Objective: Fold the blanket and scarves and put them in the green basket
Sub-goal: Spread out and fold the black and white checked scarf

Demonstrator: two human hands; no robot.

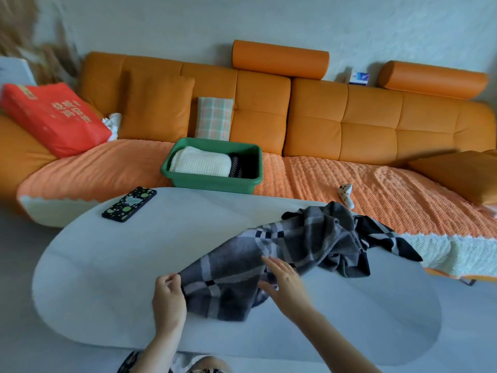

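A grey and black checked scarf [301, 246] lies crumpled across the white oval table [139, 254], its far end hanging over the table's right edge. My left hand [168, 300] pinches the scarf's near left corner. Beside it, my right hand [285, 281] lies flat on the scarf with fingers straight. On the sofa behind the table stands the green basket [188, 179], which holds a folded cream blanket [201, 161] and a folded dark striped scarf [242, 166] beside it.
A phone [129, 204] in a dotted black case lies at the table's far left. The orange sofa [349, 125] carries a red bag [53, 117], a checked cushion [213, 118], orange cushions and a small white remote [346, 194].
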